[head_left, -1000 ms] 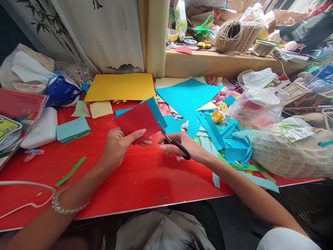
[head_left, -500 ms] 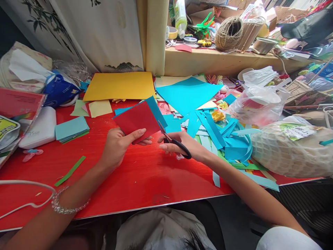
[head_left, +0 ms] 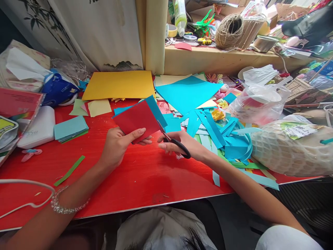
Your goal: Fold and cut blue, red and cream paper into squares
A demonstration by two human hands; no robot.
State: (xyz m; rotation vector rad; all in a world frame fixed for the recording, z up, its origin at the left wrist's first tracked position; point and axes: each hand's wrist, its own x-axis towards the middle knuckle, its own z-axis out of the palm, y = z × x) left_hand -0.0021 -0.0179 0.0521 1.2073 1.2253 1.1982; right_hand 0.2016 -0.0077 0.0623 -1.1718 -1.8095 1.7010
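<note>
My left hand is closed on a red paper, thumb on top and fingers beneath. Behind it lies a larger blue paper, showing past the red one along its upper and right edges. The scissors, with black handles, are in my right hand. Their blades reach the right edge of the red paper, against the blue strip that shows there. How far apart the blades are is hard to make out. Both hands are above the red table.
Blue paper offcuts are heaped to the right, beside a netted bag. A large blue sheet and a yellow sheet lie behind. On the left are stacked light-blue cards, a green strip and a white cable.
The whole view has shifted very slightly. Both hands, the papers and the scissors keep nearly the same positions.
</note>
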